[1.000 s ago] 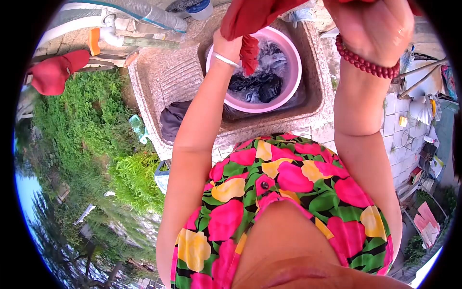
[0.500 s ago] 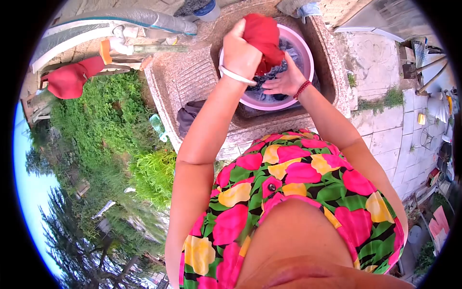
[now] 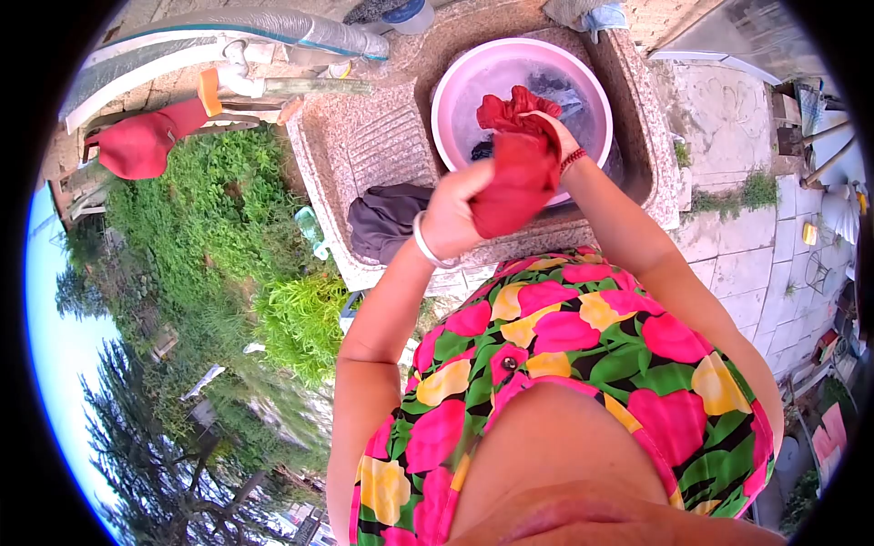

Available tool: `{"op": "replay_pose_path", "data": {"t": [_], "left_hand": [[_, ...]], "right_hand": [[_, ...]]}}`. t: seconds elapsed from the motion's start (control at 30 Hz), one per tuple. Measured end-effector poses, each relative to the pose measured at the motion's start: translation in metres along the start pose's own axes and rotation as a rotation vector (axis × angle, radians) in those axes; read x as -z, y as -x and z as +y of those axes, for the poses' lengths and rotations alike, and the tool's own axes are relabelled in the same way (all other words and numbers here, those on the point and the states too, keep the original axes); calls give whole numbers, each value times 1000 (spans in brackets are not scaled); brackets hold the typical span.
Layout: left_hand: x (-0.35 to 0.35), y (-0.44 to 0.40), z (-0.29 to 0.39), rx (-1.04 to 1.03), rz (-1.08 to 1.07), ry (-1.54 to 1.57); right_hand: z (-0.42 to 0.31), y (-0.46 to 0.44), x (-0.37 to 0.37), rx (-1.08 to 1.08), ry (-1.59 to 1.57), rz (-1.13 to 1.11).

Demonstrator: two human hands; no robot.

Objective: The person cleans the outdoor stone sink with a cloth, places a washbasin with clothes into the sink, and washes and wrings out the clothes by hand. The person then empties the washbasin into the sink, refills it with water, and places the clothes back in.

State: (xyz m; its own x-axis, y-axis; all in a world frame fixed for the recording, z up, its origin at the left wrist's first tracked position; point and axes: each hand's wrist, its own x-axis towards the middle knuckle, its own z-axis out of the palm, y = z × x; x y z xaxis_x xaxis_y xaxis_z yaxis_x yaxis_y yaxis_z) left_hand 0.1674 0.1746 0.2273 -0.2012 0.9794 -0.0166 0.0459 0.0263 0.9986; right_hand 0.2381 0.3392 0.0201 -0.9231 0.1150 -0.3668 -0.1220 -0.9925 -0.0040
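A bunched red cloth (image 3: pixel 515 182) hangs over the near part of a pink basin (image 3: pixel 443 109). My left hand (image 3: pixel 452 211), with a white bangle at its wrist, is closed on the cloth's lower left part, outside the rim. Around the upper right part of the same cloth is my right hand (image 3: pixel 557 136), above the basin; its fingertips are largely hidden by the cloth. Sudsy water and dark, wet clothes (image 3: pixel 557 91) show inside the basin.
The basin stands in a speckled stone sink (image 3: pixel 657 173). Dark cloth (image 3: pixel 387 218) lies by the ribbed washboard (image 3: pixel 387 136) on the left. A faucet (image 3: pixel 238 77) and a red cap-like item (image 3: pixel 137 144) are farther left. Blue-grey cloths (image 3: pixel 601 18) hang at the back edge.
The red cloth came down from high up to the basin, then moved nearer my body. My right hand went from open beside it to gripping it; my left hand moved down with it.
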Motion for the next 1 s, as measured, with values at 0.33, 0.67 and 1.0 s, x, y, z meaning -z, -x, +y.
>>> {"op": "replay_pose_path", "data": {"t": [0.33, 0.67, 1.0], "left_hand": [[96, -42, -144, 307, 513, 600], [69, -66, -119, 397, 136, 1159], [65, -79, -120, 57, 454, 672]], "right_hand": [[7, 33, -46, -244, -57, -118], [20, 24, -18, -363, 146, -215], [-23, 50, -64, -282, 3, 4]]}}
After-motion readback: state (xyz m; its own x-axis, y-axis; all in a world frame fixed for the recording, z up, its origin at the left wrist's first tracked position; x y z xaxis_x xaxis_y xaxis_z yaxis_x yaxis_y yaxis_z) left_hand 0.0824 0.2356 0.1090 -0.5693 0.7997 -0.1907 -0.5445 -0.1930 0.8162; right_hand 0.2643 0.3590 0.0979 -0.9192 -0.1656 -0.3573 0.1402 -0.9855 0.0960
